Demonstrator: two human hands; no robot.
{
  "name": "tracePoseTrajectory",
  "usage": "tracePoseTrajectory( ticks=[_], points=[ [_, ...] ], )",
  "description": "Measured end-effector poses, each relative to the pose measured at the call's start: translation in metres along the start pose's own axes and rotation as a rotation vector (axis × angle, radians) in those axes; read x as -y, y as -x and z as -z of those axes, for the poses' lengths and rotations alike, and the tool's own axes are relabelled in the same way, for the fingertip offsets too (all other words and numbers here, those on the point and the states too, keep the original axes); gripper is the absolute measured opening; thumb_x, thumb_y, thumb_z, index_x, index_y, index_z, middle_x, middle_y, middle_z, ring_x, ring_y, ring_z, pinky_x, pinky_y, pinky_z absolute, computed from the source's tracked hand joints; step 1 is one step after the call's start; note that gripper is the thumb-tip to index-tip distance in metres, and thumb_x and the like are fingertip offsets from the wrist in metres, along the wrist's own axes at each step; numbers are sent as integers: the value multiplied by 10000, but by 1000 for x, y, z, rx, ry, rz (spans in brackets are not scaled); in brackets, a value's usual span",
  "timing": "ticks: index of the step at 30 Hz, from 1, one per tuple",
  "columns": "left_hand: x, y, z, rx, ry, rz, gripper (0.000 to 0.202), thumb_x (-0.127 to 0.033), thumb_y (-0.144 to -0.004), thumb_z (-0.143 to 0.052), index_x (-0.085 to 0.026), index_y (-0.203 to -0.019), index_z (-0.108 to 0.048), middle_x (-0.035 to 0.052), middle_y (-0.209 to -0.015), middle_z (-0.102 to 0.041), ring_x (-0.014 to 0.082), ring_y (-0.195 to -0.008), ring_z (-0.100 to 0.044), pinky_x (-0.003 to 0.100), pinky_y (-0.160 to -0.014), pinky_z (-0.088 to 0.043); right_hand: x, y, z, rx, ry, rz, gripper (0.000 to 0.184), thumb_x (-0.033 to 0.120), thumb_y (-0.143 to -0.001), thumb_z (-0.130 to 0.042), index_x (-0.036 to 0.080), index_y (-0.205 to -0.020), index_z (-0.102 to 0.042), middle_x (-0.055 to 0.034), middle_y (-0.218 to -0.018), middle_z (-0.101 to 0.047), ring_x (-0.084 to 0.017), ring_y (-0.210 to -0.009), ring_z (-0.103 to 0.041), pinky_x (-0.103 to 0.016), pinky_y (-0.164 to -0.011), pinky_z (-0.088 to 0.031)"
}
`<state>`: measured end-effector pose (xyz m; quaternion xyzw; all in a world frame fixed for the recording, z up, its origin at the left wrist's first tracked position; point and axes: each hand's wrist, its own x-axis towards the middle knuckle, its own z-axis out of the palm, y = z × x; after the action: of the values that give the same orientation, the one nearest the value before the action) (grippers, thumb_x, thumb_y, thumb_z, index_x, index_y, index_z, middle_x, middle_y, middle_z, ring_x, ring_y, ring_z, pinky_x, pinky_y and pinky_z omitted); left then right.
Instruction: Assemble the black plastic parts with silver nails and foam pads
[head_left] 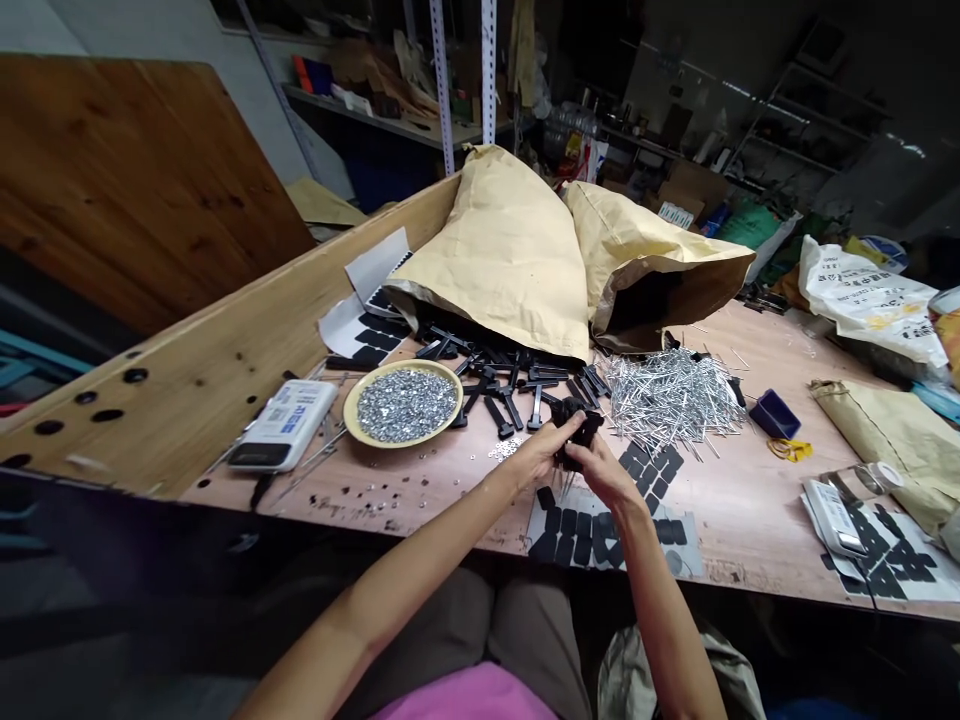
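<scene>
My left hand (pixel 541 447) and my right hand (pixel 604 470) meet over the table's front edge, both closed on a small black plastic part (pixel 576 428) held between them. Just below the hands lies a white sheet (pixel 688 552) covered with black adhesive pads. A heap of similar black plastic parts (pixel 510 385) is spread just beyond my hands. To their right is a pile of thin metal pins (pixel 667 392). A yellow dish (pixel 360 432) filled with small silver pieces stands to the left.
Two large tan paper sacks (pixel 517 250) lie at the back of the wooden table (pixel 750 500). A white device (pixel 286 422) rests left of the dish. A small blue tray (pixel 775 412), another pad sheet (pixel 892 560) and white bags (pixel 862 295) are on the right.
</scene>
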<state>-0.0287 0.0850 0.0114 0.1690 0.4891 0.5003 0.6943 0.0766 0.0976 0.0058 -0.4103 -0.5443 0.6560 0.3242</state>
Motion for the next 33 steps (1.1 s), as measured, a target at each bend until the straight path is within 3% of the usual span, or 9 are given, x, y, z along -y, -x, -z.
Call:
tracePoseTrajectory(
  ticks=[5,8,11,14,16,19,24,29,33],
  points=[
    [-4,4,-1,84,-24,131,546,-649,-681,-598,-150,-901,-627,39,-635,-652,189,-540,-615,331,-508,-511,5,1,-5,-91,228,151,691,252,-544,-691,191,-1199,-481,-51,-1043,-605,-224,-1000,-563,-377,-870,-476],
    [-6,14,3,191,-164,72,554,-592,-663,-659,-157,-1002,-610,93,-819,-690,232,-663,-653,361,-561,-539,1,-5,1,-144,244,148,785,240,-527,-691,188,-1263,-423,-66,-1101,-586,-218,-1010,-558,-365,-878,-468],
    [-3,22,14,8,-488,-253,578,-475,-675,-702,-163,-1141,-561,165,-1141,-617,306,-973,-623,382,-720,-540,-3,-14,11,-84,269,148,777,216,-534,-660,176,-1271,-419,-46,-992,-623,-188,-857,-590,-341,-775,-505],
    [3,23,28,-288,-920,-699,577,-301,-774,-621,-184,-1306,-431,164,-1393,-411,345,-1306,-343,475,-965,-410,-5,-23,22,-12,332,77,747,183,-533,-628,158,-1256,-443,-5,-846,-633,-147,-662,-574,-301,-618,-511],
    [6,19,36,-247,-1228,-932,546,-161,-793,-563,-224,-1317,-421,117,-1430,-370,329,-1357,-241,524,-1029,-322,-6,-28,28,78,354,28,733,165,-528,-619,155,-1245,-464,6,-825,-634,-132,-628,-560,-282,-595,-502],
    [10,8,43,-4,-1573,-1112,413,-58,-797,-516,-223,-1174,-554,106,-1369,-445,289,-1245,-405,462,-963,-403,-9,-33,35,270,357,5,723,176,-548,-602,152,-1257,-463,-13,-926,-639,-137,-719,-574,-283,-674,-503],
    [10,-4,48,93,-1839,-1132,220,-115,-859,-481,-156,-1018,-626,137,-1151,-566,229,-947,-522,343,-748,-444,-21,-38,43,277,654,44,893,154,-508,-642,112,-1352,-353,-96,-1125,-595,-224,-955,-568,-341,-841,-460],
    [7,-10,51,115,-1943,-1047,124,-181,-837,-556,-135,-884,-662,120,-1110,-567,235,-952,-494,336,-723,-406,-32,-39,43,211,1009,77,990,182,-572,-660,129,-1440,-187,-134,-1151,-589,-276,-1005,-574,-393,-840,-454],
    [10,-12,49,108,-1957,-952,113,-185,-816,-587,-118,-843,-674,128,-1113,-558,245,-968,-485,352,-749,-411,-23,-32,41,162,1225,165,1021,294,-548,-759,166,-1426,-255,-156,-1194,-560,-320,-1042,-547,-443,-844,-448]
  ],
)
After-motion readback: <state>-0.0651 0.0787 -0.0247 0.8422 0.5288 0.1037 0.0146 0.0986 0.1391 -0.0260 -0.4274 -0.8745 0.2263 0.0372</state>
